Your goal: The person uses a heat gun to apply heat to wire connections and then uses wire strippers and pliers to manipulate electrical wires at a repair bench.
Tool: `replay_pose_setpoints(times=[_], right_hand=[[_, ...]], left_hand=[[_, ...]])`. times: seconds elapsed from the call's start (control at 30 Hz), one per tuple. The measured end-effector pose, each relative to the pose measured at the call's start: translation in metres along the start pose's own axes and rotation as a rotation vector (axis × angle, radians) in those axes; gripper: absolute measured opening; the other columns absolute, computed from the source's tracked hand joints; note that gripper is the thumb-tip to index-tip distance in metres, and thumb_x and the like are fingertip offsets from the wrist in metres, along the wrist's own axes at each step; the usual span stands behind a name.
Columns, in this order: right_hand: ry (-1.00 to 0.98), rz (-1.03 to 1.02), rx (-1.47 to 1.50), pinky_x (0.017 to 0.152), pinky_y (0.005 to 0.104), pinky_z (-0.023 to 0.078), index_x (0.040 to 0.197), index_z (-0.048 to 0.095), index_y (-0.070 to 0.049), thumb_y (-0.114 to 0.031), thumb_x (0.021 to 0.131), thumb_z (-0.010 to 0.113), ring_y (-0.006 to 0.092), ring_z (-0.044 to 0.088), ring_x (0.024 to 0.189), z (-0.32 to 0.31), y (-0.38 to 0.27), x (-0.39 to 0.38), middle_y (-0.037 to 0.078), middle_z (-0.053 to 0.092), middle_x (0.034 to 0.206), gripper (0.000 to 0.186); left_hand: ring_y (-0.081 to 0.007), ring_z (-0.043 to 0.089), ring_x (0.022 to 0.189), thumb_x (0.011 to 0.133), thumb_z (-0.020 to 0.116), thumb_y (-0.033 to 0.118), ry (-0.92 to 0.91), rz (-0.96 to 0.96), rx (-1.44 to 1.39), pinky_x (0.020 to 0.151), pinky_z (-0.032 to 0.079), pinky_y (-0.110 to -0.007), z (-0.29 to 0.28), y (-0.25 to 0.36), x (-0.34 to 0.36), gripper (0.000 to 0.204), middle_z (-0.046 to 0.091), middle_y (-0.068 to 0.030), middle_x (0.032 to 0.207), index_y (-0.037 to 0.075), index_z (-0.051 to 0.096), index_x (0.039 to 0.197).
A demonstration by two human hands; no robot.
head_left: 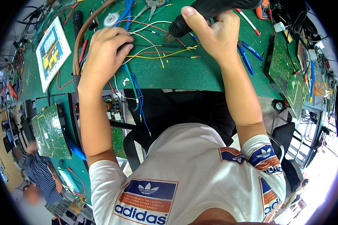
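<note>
Two hands work over the green bench. The right hand has its grip closed around one black gun-shaped tool, its nozzle slanting near-left above the loose wires. Those wires, too tangled to count, lie mid-bench between the hands. The left hand curls at their left ends; I cannot tell whether its grip pinches one. Far side: one white spool and one pair of grey pliers. Right: one pair of blue-handled cutters and one circuit board. Left: one printed card.
</note>
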State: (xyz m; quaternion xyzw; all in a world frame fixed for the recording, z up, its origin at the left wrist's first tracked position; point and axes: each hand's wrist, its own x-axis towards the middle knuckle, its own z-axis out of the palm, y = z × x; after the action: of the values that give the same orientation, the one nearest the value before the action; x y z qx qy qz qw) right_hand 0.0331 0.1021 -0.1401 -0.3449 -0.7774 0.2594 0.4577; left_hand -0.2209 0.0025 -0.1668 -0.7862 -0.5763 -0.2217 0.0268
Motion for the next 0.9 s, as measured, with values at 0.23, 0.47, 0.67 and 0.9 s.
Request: replay_pose_setpoints(times=[0.23, 0.47, 0.67, 0.9], right_hand=[[-0.004, 0.032, 0.055, 0.049, 0.0293, 0.042, 0.075, 0.070, -0.002, -0.022, 0.086, 0.079, 0.0099, 0.053, 0.049, 0.003, 0.007, -0.001, 0.002, 0.062, 0.058, 0.024], [-0.018, 0.108, 0.068, 0.049, 0.0271, 0.040, 0.076, 0.071, -0.002, -0.022, 0.087, 0.079, 0.0071, 0.051, 0.051, 0.003, 0.006, -0.002, 0.000, 0.062, 0.058, 0.024], [0.000, 0.107, 0.073, 0.049, 0.0266, 0.040, 0.077, 0.072, -0.001, -0.021, 0.087, 0.079, 0.0062, 0.051, 0.051, 0.004, 0.007, -0.003, 0.000, 0.062, 0.059, 0.024], [-0.006, 0.097, 0.041, 0.049, 0.0271, 0.040, 0.076, 0.072, -0.001, -0.022, 0.087, 0.079, 0.0070, 0.051, 0.051, 0.004, 0.007, -0.003, 0.000, 0.061, 0.058, 0.025]], left_hand=[[-0.0319, 0.064, 0.101, 0.083, 0.075, 0.005, 0.000, 0.007, -0.019, 0.092, 0.047, -0.042, 0.001, -0.001, -0.001, 0.014, 0.070, -0.0091, 0.106, 0.001, 0.073, 0.096], [-0.0315, 0.064, 0.100, 0.084, 0.074, 0.005, 0.005, 0.007, -0.011, 0.092, 0.048, -0.042, 0.001, -0.001, -0.001, 0.014, 0.070, -0.0089, 0.105, 0.001, 0.073, 0.097], [-0.0300, 0.064, 0.099, 0.084, 0.075, 0.008, 0.023, 0.003, -0.006, 0.095, 0.048, -0.043, 0.003, 0.000, -0.001, 0.011, 0.070, -0.0072, 0.101, 0.003, 0.075, 0.094], [-0.0298, 0.065, 0.099, 0.084, 0.075, 0.008, 0.022, 0.004, -0.006, 0.095, 0.048, -0.043, 0.003, 0.000, -0.001, 0.011, 0.070, -0.0072, 0.100, 0.003, 0.075, 0.094]])
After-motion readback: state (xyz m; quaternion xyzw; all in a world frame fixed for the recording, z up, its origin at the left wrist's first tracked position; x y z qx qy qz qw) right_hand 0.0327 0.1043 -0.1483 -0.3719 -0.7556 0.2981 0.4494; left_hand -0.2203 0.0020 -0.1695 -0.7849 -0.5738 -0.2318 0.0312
